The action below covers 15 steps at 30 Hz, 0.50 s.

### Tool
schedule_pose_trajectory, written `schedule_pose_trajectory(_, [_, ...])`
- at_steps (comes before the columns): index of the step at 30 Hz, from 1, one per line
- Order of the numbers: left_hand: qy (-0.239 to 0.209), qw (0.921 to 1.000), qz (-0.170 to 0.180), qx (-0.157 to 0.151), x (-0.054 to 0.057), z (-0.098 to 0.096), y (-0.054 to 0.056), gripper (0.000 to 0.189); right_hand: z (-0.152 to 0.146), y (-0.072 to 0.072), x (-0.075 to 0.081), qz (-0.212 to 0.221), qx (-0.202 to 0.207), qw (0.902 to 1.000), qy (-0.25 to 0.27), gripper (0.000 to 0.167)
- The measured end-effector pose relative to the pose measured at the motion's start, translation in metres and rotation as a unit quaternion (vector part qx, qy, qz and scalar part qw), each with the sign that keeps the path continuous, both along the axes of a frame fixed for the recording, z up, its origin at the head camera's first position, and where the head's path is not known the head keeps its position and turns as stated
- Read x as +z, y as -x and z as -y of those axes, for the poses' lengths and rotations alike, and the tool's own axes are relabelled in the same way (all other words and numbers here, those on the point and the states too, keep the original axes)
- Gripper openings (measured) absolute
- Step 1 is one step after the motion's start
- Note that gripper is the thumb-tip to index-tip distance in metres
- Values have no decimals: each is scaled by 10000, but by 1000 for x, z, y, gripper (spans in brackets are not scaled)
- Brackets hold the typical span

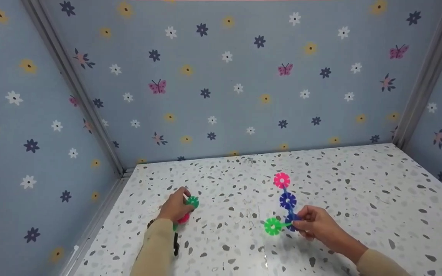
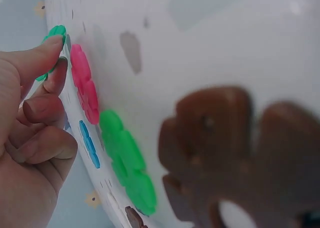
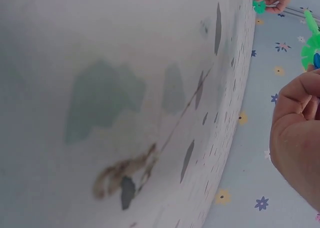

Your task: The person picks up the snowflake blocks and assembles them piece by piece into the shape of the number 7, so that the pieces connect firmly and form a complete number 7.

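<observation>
My left hand (image 1: 175, 206) pinches a teal-green notched plastic disc (image 1: 193, 202) by its edge, between thumb and finger. In the left wrist view that disc (image 2: 58, 32) stands close over the table. My right hand (image 1: 315, 224) grips a joined chain of interlocking discs at its lower dark blue disc (image 1: 291, 222), which the fingers partly cover. From there the chain runs up through another dark blue disc (image 1: 288, 200) to a pink disc (image 1: 282, 180). A light green disc (image 1: 272, 226) sticks out to the left.
Loose discs lie beneath and beside the left hand: a pink one (image 2: 85, 83), a green one (image 2: 127, 163), a blue one (image 2: 89, 144) and a brown one (image 2: 210, 128). The speckled white table (image 1: 225, 184) meets flower-patterned panels (image 1: 244, 76) at the back and sides.
</observation>
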<state>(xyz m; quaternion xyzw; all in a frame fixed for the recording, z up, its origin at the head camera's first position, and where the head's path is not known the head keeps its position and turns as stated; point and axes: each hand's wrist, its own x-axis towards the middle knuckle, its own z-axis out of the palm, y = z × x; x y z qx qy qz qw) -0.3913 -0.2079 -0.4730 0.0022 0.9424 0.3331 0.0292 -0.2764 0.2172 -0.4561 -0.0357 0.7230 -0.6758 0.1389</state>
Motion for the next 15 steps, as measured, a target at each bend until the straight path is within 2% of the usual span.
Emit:
schedule_pose_trajectory(6, [-330, 9994, -102, -26, 2, -2, -2, 31, 0, -1, 2, -42, 18, 10000, 63, 19])
schedule_pose_trajectory(15, [-515, 9969, -446, -389, 1, -8, -7, 22, 2, -3, 2, -8, 125, 9997, 210, 19])
